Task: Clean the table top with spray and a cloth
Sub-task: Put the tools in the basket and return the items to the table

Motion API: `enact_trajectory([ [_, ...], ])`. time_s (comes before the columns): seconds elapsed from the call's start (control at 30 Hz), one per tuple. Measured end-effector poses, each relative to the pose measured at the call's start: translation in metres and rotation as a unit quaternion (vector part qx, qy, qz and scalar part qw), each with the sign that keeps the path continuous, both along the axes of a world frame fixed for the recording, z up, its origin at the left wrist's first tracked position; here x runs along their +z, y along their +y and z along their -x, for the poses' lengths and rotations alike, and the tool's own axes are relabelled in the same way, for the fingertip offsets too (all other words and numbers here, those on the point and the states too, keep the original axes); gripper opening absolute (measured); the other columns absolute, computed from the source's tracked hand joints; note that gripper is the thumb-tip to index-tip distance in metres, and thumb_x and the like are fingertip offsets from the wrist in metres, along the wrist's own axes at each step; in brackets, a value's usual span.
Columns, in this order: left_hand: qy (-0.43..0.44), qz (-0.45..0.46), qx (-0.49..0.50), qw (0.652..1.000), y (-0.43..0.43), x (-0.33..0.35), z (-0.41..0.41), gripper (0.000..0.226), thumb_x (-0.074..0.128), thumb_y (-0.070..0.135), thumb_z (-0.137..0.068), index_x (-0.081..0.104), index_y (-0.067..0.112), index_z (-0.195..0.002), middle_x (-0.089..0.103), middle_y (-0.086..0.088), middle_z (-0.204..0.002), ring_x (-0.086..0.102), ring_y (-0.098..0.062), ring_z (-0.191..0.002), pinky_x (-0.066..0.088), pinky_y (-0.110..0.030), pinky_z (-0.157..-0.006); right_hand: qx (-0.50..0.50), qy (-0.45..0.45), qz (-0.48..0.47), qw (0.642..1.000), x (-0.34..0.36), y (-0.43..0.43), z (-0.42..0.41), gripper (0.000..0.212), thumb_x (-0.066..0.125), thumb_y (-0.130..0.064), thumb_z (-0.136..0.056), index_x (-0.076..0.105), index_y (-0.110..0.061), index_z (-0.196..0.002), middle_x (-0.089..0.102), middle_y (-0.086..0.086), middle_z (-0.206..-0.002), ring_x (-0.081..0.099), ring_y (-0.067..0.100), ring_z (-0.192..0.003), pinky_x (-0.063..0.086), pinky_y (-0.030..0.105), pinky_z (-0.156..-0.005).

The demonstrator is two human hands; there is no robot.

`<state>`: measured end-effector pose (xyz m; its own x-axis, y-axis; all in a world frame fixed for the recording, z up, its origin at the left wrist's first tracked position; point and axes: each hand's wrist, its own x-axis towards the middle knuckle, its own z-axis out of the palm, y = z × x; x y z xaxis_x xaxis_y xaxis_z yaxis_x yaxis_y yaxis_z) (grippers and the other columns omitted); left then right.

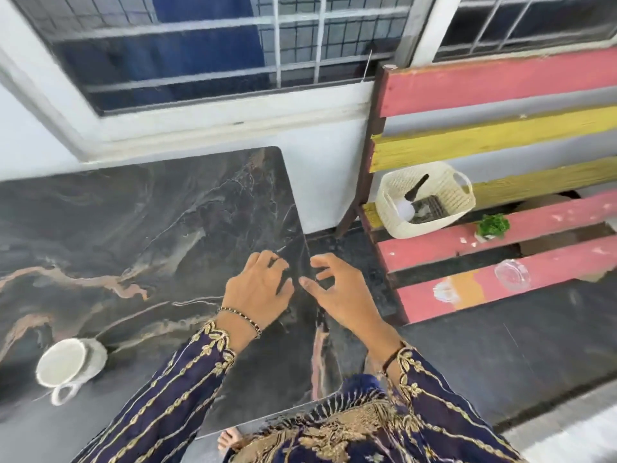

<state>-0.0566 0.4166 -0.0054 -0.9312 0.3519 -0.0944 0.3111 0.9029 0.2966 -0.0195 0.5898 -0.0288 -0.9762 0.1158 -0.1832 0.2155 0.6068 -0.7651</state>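
A dark marble table top [150,228] with pale and orange veins fills the left and middle of the head view. My left hand [258,289] hovers over its right edge, fingers spread, holding nothing. Just past that edge, my right hand [337,292] is above the floor with fingers apart and empty. A cream woven basket [430,222] on the bench to the right holds a white spray bottle [405,208] with a black trigger and a folded grey cloth [430,207].
A white cup on a saucer [68,365] stands on the table at the lower left. A pink and yellow slatted bench [500,248] stands at the right with a small green plant [493,226] and a clear glass dish [512,275]. Behind the table are wall and barred windows.
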Motion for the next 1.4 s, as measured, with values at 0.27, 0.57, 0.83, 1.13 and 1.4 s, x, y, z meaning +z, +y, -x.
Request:
enact_trajectory([
  [0.27, -0.108, 0.008, -0.089, 0.99, 0.228, -0.059, 0.024, 0.035, 0.044, 0.039, -0.093, 0.054, 0.023, -0.122, 0.047, 0.005, -0.129, 0.038, -0.014, -0.127, 0.053, -0.039, -0.08, -0.086, -0.053, -0.003, 0.995, -0.058, 0.228, 0.009, 0.041, 0.076, -0.032, -0.09, 0.063, -0.014, -0.125, 0.072, -0.002, -0.117, 0.07, 0.014, -0.096, 0.058, 0.028, -0.079],
  [0.57, -0.174, 0.02, -0.212, 0.961, 0.435, -0.13, 0.061, 0.042, 0.049, 0.028, -0.092, 0.043, 0.012, -0.13, 0.047, -0.009, -0.127, 0.044, -0.028, -0.12, 0.048, -0.044, -0.081, -0.151, -0.215, -0.145, 0.954, -0.177, 0.45, 0.005, 0.059, 0.076, -0.03, -0.09, 0.053, -0.002, -0.137, 0.052, 0.02, -0.143, 0.046, 0.039, -0.132, 0.035, 0.044, -0.11],
  [0.83, -0.003, 0.024, -0.261, 0.965, 0.582, -0.182, 0.12, 0.05, 0.06, 0.029, -0.087, 0.043, 0.02, -0.133, 0.053, -0.006, -0.125, 0.056, -0.028, -0.111, 0.05, -0.04, -0.079, -0.185, -0.294, -0.199, 0.916, -0.248, 0.545, 0.003, 0.089, 0.074, -0.04, -0.089, 0.022, -0.016, -0.158, 0.005, 0.011, -0.17, 0.007, 0.042, -0.154, 0.018, 0.067, -0.116],
  [1.13, -0.058, 0.081, -0.325, 0.94, 0.669, -0.228, 0.146, 0.064, 0.064, 0.027, -0.086, 0.032, 0.034, -0.141, 0.022, -0.013, -0.153, 0.041, -0.041, -0.124, 0.049, -0.047, -0.087, -0.221, -0.298, -0.191, 0.909, -0.28, 0.581, 0.003, 0.104, 0.076, -0.04, -0.086, 0.006, -0.027, -0.161, -0.001, 0.009, -0.17, 0.007, 0.047, -0.152, 0.023, 0.074, -0.112],
  [1.4, -0.046, 0.047, -0.354, 0.933, 0.681, -0.24, 0.153, 0.048, 0.058, 0.011, -0.089, 0.042, 0.02, -0.134, 0.043, -0.017, -0.129, 0.06, -0.038, -0.102, 0.054, -0.044, -0.078, -0.23, -0.263, -0.185, 0.918, -0.282, 0.59, 0.003, 0.1, 0.085, -0.036, -0.075, 0.028, -0.026, -0.156, 0.027, 0.014, -0.153, 0.026, 0.048, -0.138, 0.044, 0.063, -0.101],
])
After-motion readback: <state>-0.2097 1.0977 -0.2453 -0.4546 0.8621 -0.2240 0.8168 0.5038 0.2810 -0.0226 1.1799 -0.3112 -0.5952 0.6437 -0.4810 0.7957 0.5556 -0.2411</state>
